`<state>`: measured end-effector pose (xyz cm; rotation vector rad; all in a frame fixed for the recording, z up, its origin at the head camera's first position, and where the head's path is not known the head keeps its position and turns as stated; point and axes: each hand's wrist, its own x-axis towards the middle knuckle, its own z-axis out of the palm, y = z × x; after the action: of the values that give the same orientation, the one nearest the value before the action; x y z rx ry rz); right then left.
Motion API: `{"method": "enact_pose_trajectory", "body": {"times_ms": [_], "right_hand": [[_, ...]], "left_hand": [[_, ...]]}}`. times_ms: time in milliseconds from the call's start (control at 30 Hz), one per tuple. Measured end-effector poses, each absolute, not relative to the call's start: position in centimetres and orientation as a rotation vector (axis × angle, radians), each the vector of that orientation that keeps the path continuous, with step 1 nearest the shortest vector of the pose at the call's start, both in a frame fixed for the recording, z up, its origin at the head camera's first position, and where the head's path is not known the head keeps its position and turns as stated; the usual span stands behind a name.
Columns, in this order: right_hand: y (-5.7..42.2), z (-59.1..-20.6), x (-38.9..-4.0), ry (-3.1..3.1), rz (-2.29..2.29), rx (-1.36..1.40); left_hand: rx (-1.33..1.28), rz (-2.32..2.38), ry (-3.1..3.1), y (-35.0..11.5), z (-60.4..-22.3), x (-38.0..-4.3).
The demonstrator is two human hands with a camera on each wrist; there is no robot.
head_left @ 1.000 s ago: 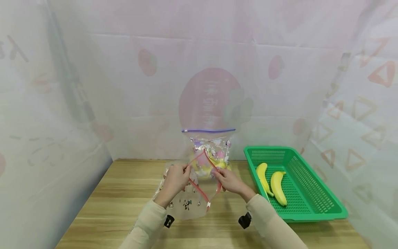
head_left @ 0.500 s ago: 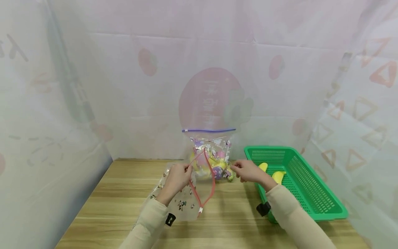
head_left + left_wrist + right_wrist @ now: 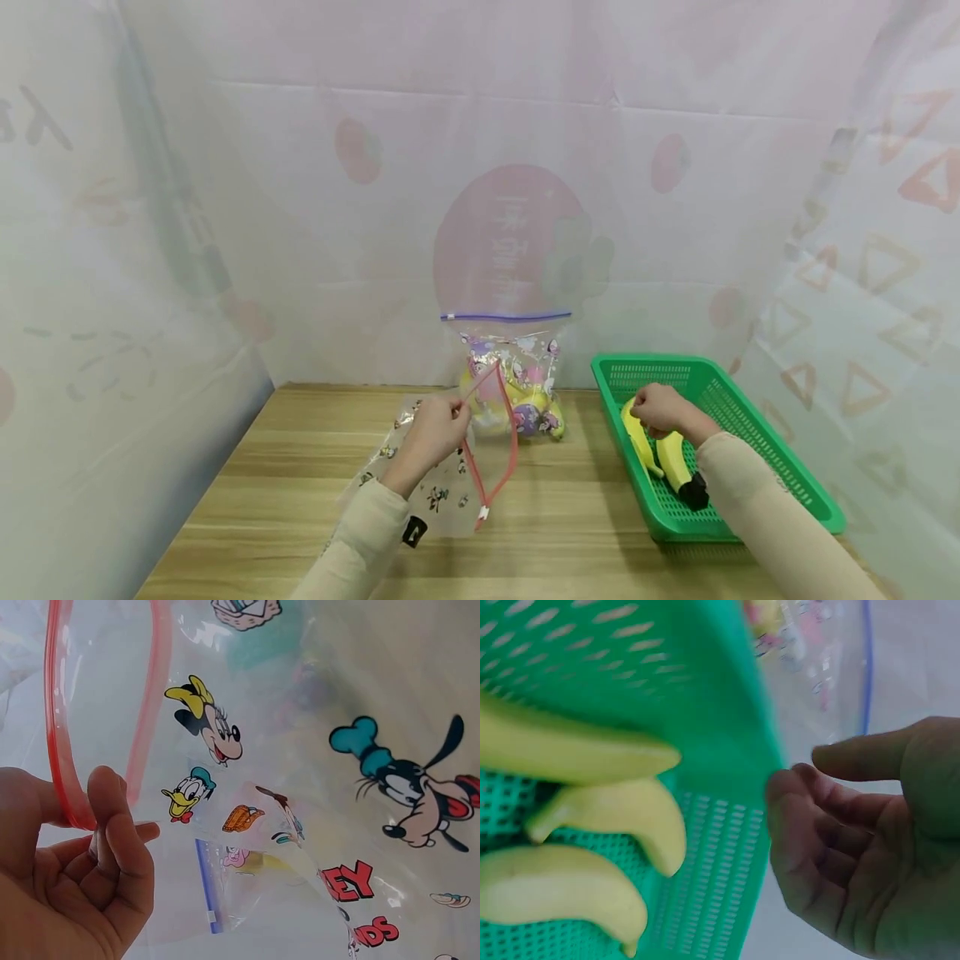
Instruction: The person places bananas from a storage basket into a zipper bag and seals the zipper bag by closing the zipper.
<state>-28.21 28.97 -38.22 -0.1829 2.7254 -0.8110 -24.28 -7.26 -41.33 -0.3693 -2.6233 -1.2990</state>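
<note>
My left hand (image 3: 435, 433) pinches the rim of a clear zip bag (image 3: 442, 496) edged with a red zipper. Its mouth gapes, and a white slider sits at the lower end. In the left wrist view, thumb and fingers hold the red strip, and cartoon figures cover the bag (image 3: 300, 757). My right hand (image 3: 667, 410) hovers over the bananas (image 3: 672, 462) in the green basket (image 3: 652, 358). The right wrist view shows three bananas (image 3: 562, 889) there. That hand's fingers curl loosely, thumb apart, holding nothing.
A second clear zip bag (image 3: 525, 392) with a blue-purple zipper stands behind the red-edged one, holding yellow contents. White printed sheets (image 3: 360, 292) enclose the wooden table (image 3: 277, 483) at the back and sides.
My right hand has let go of the red-zippered bag's rim and moved right to above the basket. The left hand keeps its grip, and the bag's mouth has narrowed.
</note>
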Motion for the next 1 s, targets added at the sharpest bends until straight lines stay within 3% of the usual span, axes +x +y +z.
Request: {"method": "enact_pose_trajectory", "body": {"times_ms": [1000], "right_hand": [[30.6,-42.6,-28.6,2.42,-0.351,-0.151]], "left_hand": [[-0.354,-1.283,-2.638,-7.5,-41.8,-24.2]]}}
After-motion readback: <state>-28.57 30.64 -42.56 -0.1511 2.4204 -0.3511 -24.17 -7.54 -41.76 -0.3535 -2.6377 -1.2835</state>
